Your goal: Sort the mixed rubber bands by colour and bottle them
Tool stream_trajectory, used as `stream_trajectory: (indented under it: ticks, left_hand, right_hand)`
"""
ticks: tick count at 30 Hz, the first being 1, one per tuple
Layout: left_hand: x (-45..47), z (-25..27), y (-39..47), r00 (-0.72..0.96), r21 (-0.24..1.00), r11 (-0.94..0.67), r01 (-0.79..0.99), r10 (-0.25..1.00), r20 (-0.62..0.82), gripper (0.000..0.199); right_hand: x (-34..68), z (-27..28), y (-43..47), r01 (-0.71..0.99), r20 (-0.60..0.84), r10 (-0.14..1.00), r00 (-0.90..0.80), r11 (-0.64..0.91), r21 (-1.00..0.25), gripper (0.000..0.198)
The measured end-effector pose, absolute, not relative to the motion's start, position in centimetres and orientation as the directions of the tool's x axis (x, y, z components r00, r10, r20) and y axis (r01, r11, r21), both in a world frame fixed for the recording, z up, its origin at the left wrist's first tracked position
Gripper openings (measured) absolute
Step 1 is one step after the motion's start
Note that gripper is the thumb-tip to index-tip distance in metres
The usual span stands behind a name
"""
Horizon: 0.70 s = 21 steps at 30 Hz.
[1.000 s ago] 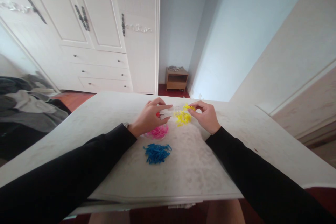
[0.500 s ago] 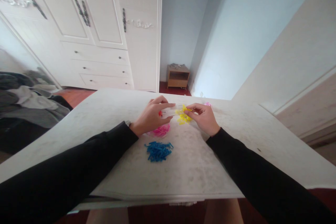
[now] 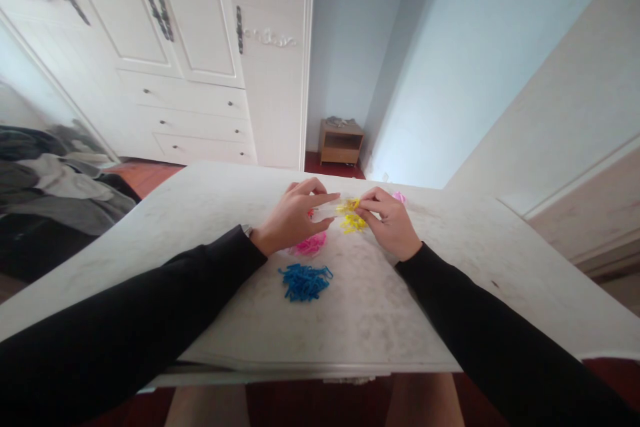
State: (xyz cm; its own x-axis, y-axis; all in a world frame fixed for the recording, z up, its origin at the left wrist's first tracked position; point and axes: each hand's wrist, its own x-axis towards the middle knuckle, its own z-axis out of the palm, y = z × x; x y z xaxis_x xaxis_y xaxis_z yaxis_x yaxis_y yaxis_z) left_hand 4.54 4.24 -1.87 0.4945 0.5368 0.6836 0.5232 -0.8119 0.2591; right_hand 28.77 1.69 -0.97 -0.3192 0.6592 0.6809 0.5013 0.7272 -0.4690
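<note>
My left hand (image 3: 293,215) curves around a clear plastic container (image 3: 327,209), thumb below and fingers above. Whether it is a bag or a box I cannot tell. At its right end my right hand (image 3: 390,220) is closed in a pinch on small yellow pieces (image 3: 349,203), thin and band-like. Just under the fingertips, a small yellow pile (image 3: 354,223) lies on the table. Bright pink pieces (image 3: 311,244) sit partly hidden below my left hand. Nearer to me spreads a heap of thin blue pieces (image 3: 306,282).
The white table (image 3: 380,320) has grey smudges. A small pink thing (image 3: 399,197) lies near its far edge, beyond my right hand. A white wardrobe (image 3: 190,113) and a small wooden cabinet (image 3: 341,143) stand behind. Dark and grey clothes (image 3: 65,193) are heaped at the left.
My right hand has lifted slightly with the yellow pieces, which are now at the container's end, above the pile. The view has shifted a little.
</note>
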Motion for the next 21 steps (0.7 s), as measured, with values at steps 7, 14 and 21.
stream_trajectory:
  ticks: [7,14,21]
  left_hand:
    - [4.63,-1.80,3.92,0.508,0.260,-0.825,0.502,0.524,0.683,0.043]
    - [4.67,-1.85,3.88,0.466,0.289,-0.812,0.507,0.541,0.700,0.044]
    - [4.73,-1.73,3.56,0.490,0.285,-0.817,0.501,0.539,0.685,0.044]
  right_hand:
    - [28.72,-1.48,1.90,0.371,0.615,0.781,-0.111,0.606,-0.703,0.013]
    - [28.68,-0.75,1.58,0.380,0.696,0.697,-0.173,0.699,-0.606,0.009]
    - [28.55,-1.33,1.71,0.325,0.645,0.763,-0.041,0.620,-0.714,0.008]
